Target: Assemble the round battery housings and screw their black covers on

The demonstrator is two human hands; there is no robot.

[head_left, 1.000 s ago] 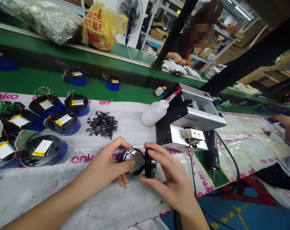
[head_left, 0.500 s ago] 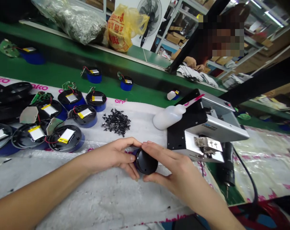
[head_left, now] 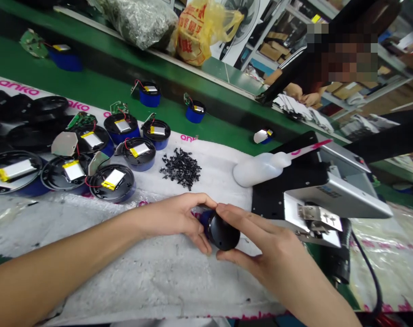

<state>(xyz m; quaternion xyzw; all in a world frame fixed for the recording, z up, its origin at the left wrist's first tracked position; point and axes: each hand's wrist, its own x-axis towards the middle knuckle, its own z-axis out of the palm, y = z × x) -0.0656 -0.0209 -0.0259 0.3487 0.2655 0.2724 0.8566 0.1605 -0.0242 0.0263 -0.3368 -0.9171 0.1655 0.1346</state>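
Between my hands is a small round housing with a black face (head_left: 223,234) and a blue body, tilted on its side above the white sheeting. My left hand (head_left: 184,220) grips the blue side, fingers curled around it. Thumb and fingers of my right hand (head_left: 264,240) close on the rim of the black face from the other side. Just beyond lies a heap of small black plastic parts (head_left: 181,168). Left of it stand several open blue-and-black housings (head_left: 112,184), with silver battery packs and circuit boards on wires.
A white squeeze bottle (head_left: 259,169) leans against a black-and-silver bench machine (head_left: 349,190) on the right. Behind that lies a dark cylindrical tool (head_left: 342,259) with a cable. More blue housings sit on the green belt (head_left: 114,86). Across it, a person's hands (head_left: 303,95) handle pale pieces.
The view has swung, so the surroundings appear further right. Both hands keep hold of the round housing, which shows slightly more of its side edge.
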